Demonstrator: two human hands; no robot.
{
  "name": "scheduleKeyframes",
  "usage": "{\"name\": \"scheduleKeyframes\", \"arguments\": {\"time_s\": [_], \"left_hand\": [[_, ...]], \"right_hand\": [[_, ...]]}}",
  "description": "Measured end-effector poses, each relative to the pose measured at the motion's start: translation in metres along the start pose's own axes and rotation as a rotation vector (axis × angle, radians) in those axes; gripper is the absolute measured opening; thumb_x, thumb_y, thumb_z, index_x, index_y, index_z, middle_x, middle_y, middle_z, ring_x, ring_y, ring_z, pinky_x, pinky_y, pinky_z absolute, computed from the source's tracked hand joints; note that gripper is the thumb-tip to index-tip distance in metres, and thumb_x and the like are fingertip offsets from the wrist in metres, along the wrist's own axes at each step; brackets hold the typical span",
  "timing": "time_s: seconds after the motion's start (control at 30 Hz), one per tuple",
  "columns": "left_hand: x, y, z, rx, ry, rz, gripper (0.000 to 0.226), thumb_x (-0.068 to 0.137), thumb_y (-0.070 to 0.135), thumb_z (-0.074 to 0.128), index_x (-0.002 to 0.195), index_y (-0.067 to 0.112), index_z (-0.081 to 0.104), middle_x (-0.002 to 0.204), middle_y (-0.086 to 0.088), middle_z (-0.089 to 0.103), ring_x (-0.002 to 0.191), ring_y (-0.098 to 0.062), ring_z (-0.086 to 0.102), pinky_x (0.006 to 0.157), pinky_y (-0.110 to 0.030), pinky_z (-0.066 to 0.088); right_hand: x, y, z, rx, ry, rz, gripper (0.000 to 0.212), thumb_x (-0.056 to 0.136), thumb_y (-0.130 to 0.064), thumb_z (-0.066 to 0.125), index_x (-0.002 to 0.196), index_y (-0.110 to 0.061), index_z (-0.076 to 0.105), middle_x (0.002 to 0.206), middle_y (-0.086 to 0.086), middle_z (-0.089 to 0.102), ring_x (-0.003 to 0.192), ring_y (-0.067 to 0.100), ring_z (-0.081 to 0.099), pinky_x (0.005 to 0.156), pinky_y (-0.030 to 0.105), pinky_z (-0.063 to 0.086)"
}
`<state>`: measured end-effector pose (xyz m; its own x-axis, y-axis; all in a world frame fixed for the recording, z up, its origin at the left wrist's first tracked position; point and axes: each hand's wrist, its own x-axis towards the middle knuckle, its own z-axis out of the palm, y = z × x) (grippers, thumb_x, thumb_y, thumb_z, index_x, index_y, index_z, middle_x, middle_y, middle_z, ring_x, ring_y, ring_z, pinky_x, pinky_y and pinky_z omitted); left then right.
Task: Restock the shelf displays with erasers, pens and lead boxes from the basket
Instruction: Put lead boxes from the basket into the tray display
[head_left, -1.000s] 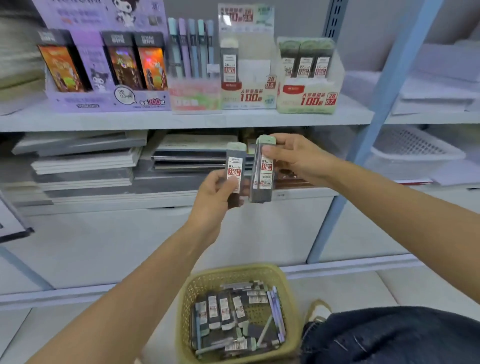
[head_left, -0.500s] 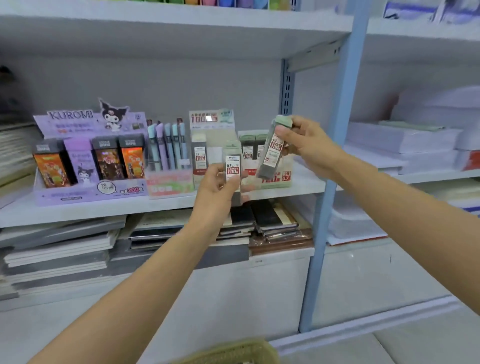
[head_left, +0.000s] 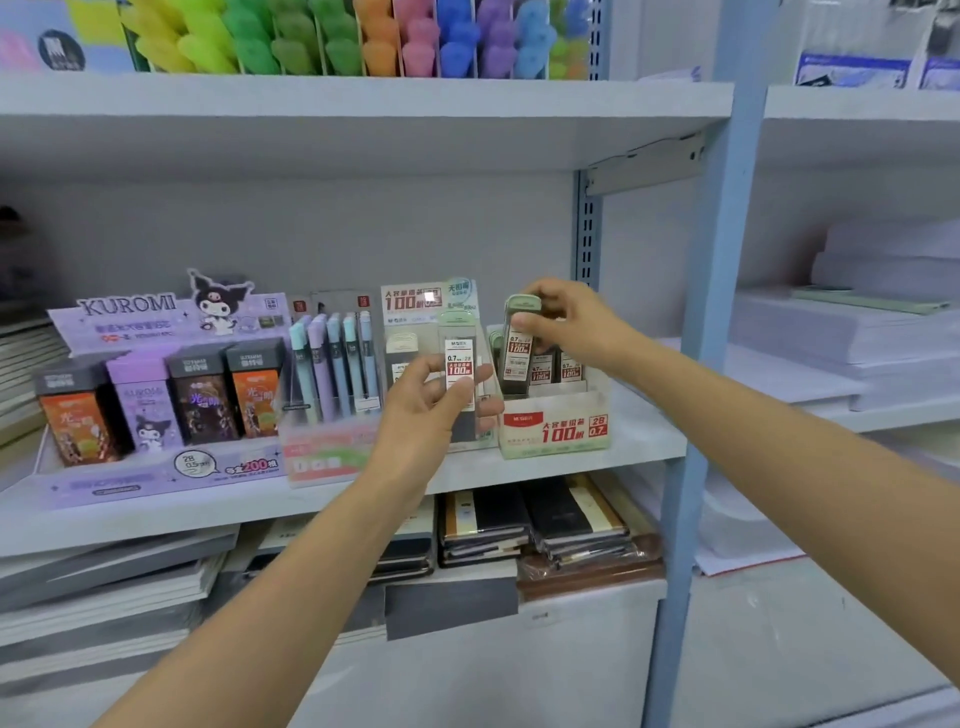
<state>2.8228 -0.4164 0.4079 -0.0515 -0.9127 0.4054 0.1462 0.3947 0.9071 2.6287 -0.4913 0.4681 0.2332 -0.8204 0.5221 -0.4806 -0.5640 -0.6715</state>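
Lead boxes are in both hands, held up in front of the middle shelf (head_left: 649, 447) near the centre of the frame. One lead box (head_left: 460, 379) stands upright in the left hand (head_left: 421, 410), pinched between the thumb on its label and the fingers (head_left: 485, 375) curled behind it; it hangs just in front of the clear display (head_left: 415, 322) with the "100" header card. The other lead box (head_left: 517, 345) is gripped by its pale green cap in the right hand (head_left: 566, 325), fingers closed over the top and thumb on the front, tilted a little, its lower end down among the boxes in the green and white carton (head_left: 553, 428) marked 2B 0.7. More boxes of the same kind stand upright in that carton, just right of the held one.

Left of the clear display stands a row of pastel pens (head_left: 337, 369) in a pinkish tray, and further left the purple Kuromi display (head_left: 150, 395) with dark, purple and orange packs. Bright coloured items (head_left: 332, 36) line the upper shelf along the top of the frame. Stacked notebooks (head_left: 540, 525) lie on the shelf below, and piles of white paper (head_left: 857, 332) fill the bay at the right, beyond the blue upright (head_left: 711, 312).
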Motion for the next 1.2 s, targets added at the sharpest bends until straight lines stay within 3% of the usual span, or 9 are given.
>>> {"name": "scheduleKeyframes", "arguments": {"time_s": [0.1, 0.3, 0.43, 0.53, 0.7, 0.87, 0.97, 1.07, 1.2], "left_hand": [[0.002, -0.004, -0.002, 0.012, -0.011, -0.019, 0.022, 0.098, 0.012, 0.053, 0.119, 0.019, 0.054, 0.106, 0.003, 0.074, 0.089, -0.021, 0.073, 0.073, -0.033, 0.060], [0.003, -0.008, -0.002, -0.006, -0.024, -0.038, 0.019, 0.097, 0.010, 0.053, 0.115, 0.015, 0.054, 0.107, 0.001, 0.074, 0.087, -0.022, 0.073, 0.067, -0.029, 0.060], [0.003, -0.009, 0.001, -0.018, -0.035, -0.044, 0.020, 0.097, 0.010, 0.054, 0.116, 0.015, 0.054, 0.107, 0.001, 0.074, 0.088, -0.022, 0.073, 0.069, -0.030, 0.060], [0.003, -0.010, 0.002, -0.018, -0.046, -0.050, 0.021, 0.096, 0.010, 0.055, 0.116, 0.016, 0.054, 0.103, 0.002, 0.075, 0.087, -0.021, 0.073, 0.067, -0.029, 0.060], [0.004, -0.011, 0.004, 0.017, -0.037, -0.029, 0.019, 0.096, 0.009, 0.056, 0.114, 0.014, 0.056, 0.100, 0.003, 0.075, 0.086, -0.020, 0.073, 0.067, -0.029, 0.060], [0.004, -0.011, 0.013, 0.142, -0.048, 0.042, 0.015, 0.095, 0.010, 0.058, 0.106, 0.020, 0.058, 0.100, -0.001, 0.075, 0.086, -0.014, 0.073, 0.073, -0.028, 0.059], [0.000, -0.009, 0.014, 0.259, -0.038, 0.115, 0.023, 0.093, 0.013, 0.061, 0.112, 0.025, 0.055, 0.111, 0.001, 0.070, 0.091, -0.009, 0.070, 0.078, -0.024, 0.057], [-0.002, -0.008, 0.014, 0.543, -0.025, 0.219, 0.045, 0.091, 0.019, 0.064, 0.130, 0.028, 0.043, 0.119, 0.009, 0.063, 0.097, -0.006, 0.065, 0.080, -0.021, 0.053], [-0.005, -0.012, 0.012, 0.816, -0.031, 0.271, 0.060, 0.091, 0.020, 0.063, 0.142, 0.021, 0.032, 0.131, 0.004, 0.057, 0.106, -0.011, 0.058, 0.091, -0.032, 0.050]], "right_hand": [[0.003, 0.001, -0.004, -0.029, -0.022, -0.018, 0.014, 0.091, -0.024, 0.064, 0.104, -0.018, 0.062, 0.097, 0.000, 0.070, 0.091, 0.016, 0.069, 0.076, 0.032, 0.060], [-0.001, 0.000, 0.011, -0.100, -0.060, -0.075, 0.023, 0.087, -0.020, 0.070, 0.105, -0.026, 0.058, 0.087, -0.006, 0.069, 0.081, 0.008, 0.069, 0.066, 0.022, 0.058], [-0.002, 0.007, 0.024, -0.385, 0.078, -0.153, 0.027, 0.082, -0.020, 0.074, 0.105, -0.025, 0.061, 0.099, -0.010, 0.055, 0.088, 0.007, 0.056, 0.084, 0.027, 0.052], [-0.004, 0.010, 0.028, -0.437, 0.123, -0.145, 0.034, 0.083, -0.021, 0.073, 0.116, -0.023, 0.064, 0.104, -0.009, 0.043, 0.092, 0.009, 0.048, 0.080, 0.022, 0.044], [-0.014, -0.006, 0.019, -0.148, 0.184, -0.188, 0.029, 0.097, -0.035, 0.052, 0.117, -0.020, 0.066, 0.100, -0.007, 0.059, 0.087, 0.008, 0.056, 0.075, 0.018, 0.045], [-0.025, -0.013, 0.020, 0.072, -0.123, -0.166, 0.020, 0.094, -0.026, 0.061, 0.110, -0.017, 0.067, 0.097, -0.007, 0.070, 0.089, 0.009, 0.068, 0.079, 0.025, 0.057], [-0.024, -0.012, 0.013, 0.104, -0.099, -0.161, 0.017, 0.094, -0.020, 0.061, 0.107, -0.011, 0.066, 0.096, 0.001, 0.071, 0.091, 0.016, 0.069, 0.082, 0.032, 0.058], [-0.026, -0.008, 0.002, 0.185, -0.075, -0.119, 0.013, 0.098, -0.021, 0.053, 0.105, -0.011, 0.059, 0.096, 0.006, 0.072, 0.086, 0.019, 0.071, 0.077, 0.029, 0.058], [-0.024, -0.002, -0.015, 0.203, 0.074, -0.069, 0.011, 0.101, -0.021, 0.048, 0.103, -0.012, 0.054, 0.091, 0.007, 0.071, 0.078, 0.018, 0.068, 0.072, 0.026, 0.057]]}}
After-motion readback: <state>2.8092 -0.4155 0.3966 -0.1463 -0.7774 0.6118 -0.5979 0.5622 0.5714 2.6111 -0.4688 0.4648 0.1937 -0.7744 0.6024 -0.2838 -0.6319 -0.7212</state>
